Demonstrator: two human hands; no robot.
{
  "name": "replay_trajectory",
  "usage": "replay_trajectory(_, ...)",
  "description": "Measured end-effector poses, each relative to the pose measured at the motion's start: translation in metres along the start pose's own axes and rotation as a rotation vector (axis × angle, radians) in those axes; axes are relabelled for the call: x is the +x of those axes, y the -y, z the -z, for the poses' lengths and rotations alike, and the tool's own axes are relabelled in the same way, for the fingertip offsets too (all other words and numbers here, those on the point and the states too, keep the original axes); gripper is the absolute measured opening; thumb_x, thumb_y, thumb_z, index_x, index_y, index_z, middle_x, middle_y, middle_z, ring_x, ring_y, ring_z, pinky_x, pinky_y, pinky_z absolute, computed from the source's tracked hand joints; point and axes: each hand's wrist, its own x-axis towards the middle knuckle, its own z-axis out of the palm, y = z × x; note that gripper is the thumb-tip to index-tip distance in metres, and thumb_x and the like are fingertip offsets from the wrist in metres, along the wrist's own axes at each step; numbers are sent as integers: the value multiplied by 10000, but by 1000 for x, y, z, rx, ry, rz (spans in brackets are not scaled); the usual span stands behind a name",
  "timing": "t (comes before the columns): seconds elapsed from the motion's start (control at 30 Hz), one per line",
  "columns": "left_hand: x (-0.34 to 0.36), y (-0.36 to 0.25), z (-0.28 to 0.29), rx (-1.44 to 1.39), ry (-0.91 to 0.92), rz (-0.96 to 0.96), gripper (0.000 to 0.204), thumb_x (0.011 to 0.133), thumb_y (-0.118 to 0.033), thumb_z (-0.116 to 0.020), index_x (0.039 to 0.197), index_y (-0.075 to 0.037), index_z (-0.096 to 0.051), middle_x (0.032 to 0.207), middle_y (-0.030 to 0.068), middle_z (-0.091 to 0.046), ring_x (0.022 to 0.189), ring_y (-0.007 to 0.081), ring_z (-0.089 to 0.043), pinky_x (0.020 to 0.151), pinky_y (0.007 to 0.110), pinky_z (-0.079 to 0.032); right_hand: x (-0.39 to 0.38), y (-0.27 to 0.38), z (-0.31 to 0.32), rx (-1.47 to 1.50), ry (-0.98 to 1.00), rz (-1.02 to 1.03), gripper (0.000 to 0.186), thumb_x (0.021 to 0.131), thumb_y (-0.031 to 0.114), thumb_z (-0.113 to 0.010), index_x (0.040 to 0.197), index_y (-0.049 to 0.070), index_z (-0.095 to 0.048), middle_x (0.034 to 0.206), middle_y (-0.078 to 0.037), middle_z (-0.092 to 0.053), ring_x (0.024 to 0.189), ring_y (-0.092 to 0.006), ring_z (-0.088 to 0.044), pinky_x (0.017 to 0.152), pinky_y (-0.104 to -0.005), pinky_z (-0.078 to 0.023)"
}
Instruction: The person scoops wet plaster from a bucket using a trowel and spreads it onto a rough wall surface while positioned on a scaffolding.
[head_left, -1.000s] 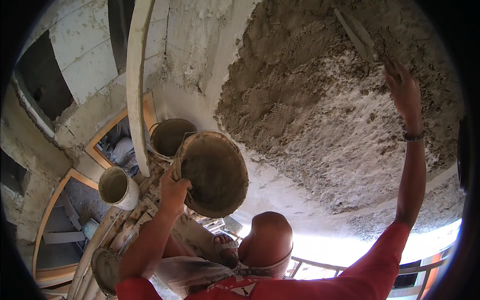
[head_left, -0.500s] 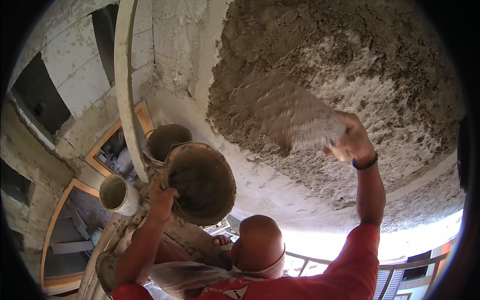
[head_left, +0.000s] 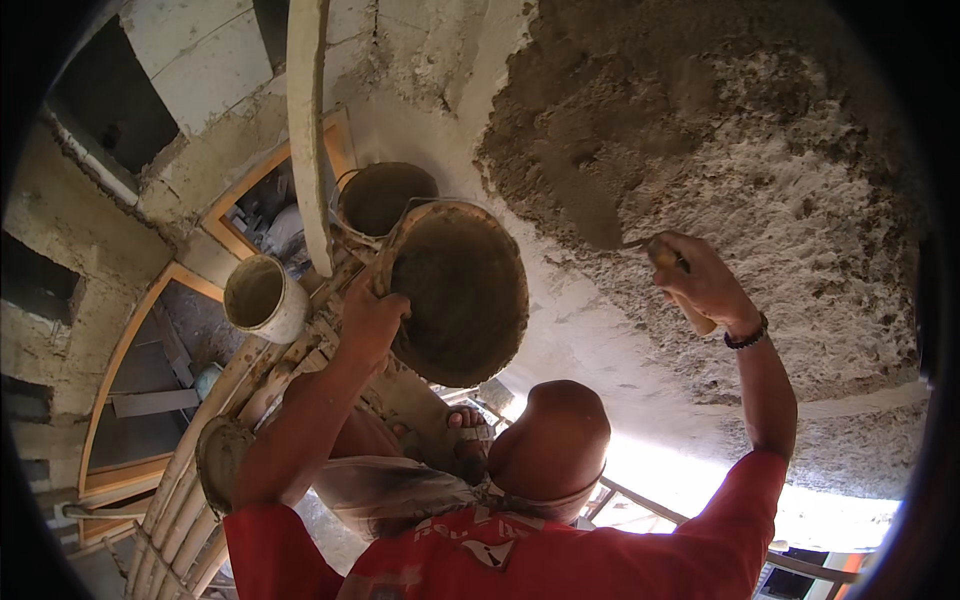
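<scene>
My left hand [head_left: 368, 318] is closed on the rim of a mortar-caked bucket [head_left: 522, 292], tilted so that its dirty inside shows. In my right hand [head_left: 708, 282], the fingers wrap round the handle of a trowel [head_left: 594, 208]. Its mud-coated blade lies at or close against the rough plaster surface [head_left: 780, 190], over a darker, wet-looking patch of mortar [head_left: 560, 110]. I cannot tell how firmly the blade touches. A dark beaded bracelet circles my right wrist.
A second bucket [head_left: 388, 192] stands just behind the held one. To its left are a whitish bucket [head_left: 262, 298] and a pale upright pole [head_left: 307, 130]. Another mortar-stained container [head_left: 222, 455] sits by my left elbow, beside bamboo poles [head_left: 190, 500]. Wood-framed openings [head_left: 150, 290] lie at left.
The trowel, blurred in a sweep before, now shows edge-on, its handle turned in my right hand. The whole view has shifted, while my left hand keeps its hold on the bucket.
</scene>
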Motion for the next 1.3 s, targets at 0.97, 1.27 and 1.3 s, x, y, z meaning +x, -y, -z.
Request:
replay_trajectory(0.97, 26, -7, -12, 211, 122, -96, 541, 698, 68, -524, 1232, 34, -597, 867, 2, -614, 677, 65, -505, 591, 221, -399, 92, 24, -164, -1202, -196, 424, 444, 828, 139, -602, 1248, -6, -587, 901, -131, -658, 852, -267, -652, 716, -392, -532)
replay_trajectory(1.27, 47, 10, -32, 387, 270, -11, 504, 715, -7, -557, 1217, -11, -605, 940, 131, -698, 845, 226, -666, 784, 341, -514, 25, 53, -122, -1007, 11, 69, 320, 898, 164, -569, 1210, 180, -639, 906, -99, -637, 847, -289, -656, 616, -391, -581)
replay_trajectory(1.3, 44, 5, -37, 399, 290, -4, 505, 713, -9, -557, 1215, -9, -605, 938, 144, -695, 848, 249, -667, 787, 353, -513, 22, 56, -110, -979, -9, -40, 321, 901, 152, -576, 1215, 171, -638, 914, -107, -637, 830, -283, -658, 621, -406, -575)
